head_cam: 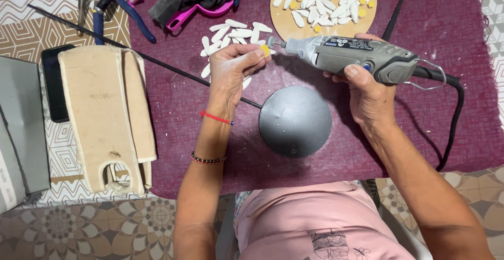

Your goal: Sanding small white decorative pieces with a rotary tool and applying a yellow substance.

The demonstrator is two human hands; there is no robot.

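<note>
My right hand (367, 89) grips a grey corded rotary tool (357, 55), held level with its small tip (272, 42) pointing left. My left hand (233, 68) pinches a small yellow piece (265, 50) right at that tip. Just under both hands a grey half-sphere (295, 121) sits on the dark red cloth (173, 97), with a thin black rod (157, 60) running from it to the upper left. White petal-shaped pieces (231, 33) lie scattered behind my left hand.
A round wooden disc (367, 8) at the back holds more white and yellow pieces. A pink tray (210, 9) with a black cloth, blue-handled pliers (113, 8), a beige foam block (102, 118), a dark phone (52, 81) and a grey box (21, 134) lie to the left. The tool's cord (454, 118) loops right.
</note>
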